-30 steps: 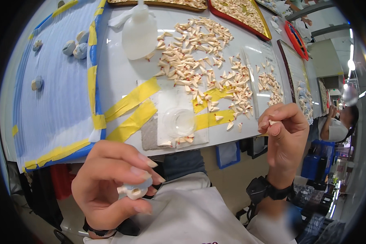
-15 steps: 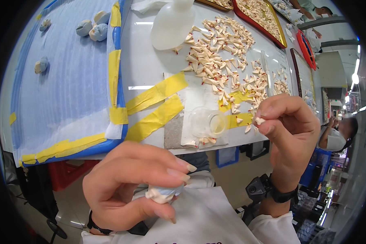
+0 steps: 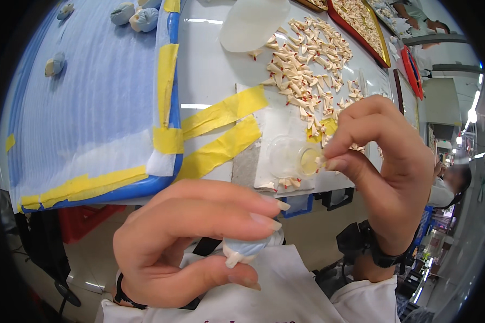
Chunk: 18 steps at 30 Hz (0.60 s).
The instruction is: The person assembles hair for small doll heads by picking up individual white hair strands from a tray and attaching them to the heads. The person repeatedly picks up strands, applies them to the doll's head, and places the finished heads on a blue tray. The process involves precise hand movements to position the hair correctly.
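Note:
Low in the head view, my left hand pinches a small rounded blue-and-cream figurine between thumb and fingers. A little cream nub sticks out of its underside, and the fingers hide part of it. My right hand is closed in a pinch on a tiny cream piece. That piece is at the mouth of a small clear jar with something yellowish at its opening; whether they touch I cannot tell. Beyond the jar lie many loose cream pointed pieces with red ends.
To the left, a blue tray lined with cloth and edged in yellow tape holds several blue-and-cream figurines. A translucent white bottle stands at the back. A red-and-gold tray of cream pieces lies far right. Another person sits at right.
My right hand has moved left and brought its tiny piece to the jar's mouth. The figurine in my left hand is turned a little, and the whole view has shifted.

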{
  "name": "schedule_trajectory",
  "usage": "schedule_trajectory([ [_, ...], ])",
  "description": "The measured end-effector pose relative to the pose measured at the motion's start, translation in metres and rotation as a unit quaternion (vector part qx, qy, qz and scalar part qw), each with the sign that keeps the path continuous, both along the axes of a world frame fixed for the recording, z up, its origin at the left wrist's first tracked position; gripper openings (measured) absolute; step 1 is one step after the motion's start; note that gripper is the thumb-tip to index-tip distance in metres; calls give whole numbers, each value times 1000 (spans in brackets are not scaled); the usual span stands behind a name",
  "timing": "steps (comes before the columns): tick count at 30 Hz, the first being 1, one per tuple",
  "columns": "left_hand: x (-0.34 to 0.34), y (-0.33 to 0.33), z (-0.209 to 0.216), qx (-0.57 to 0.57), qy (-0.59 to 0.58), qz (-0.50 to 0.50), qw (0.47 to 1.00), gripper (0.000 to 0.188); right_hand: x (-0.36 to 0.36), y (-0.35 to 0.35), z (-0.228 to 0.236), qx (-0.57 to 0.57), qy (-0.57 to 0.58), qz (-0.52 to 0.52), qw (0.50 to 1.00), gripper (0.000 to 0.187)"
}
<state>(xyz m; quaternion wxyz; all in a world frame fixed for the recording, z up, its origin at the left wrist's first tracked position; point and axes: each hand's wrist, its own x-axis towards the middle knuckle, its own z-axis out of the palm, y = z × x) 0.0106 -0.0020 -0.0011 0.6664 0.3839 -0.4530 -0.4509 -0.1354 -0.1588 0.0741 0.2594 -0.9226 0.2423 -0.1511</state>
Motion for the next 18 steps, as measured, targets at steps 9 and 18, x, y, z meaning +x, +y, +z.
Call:
schedule_trajectory([
  [9, -1, -3, -3, -28, -33, 4, 999, 37, 6, 1, 2, -76, 47, 14, 996, 13],
  [18, -26, -6, 11, 54, 139, 78, 986, 40, -11, 24, 4, 122, -109, 49, 985, 14],
])
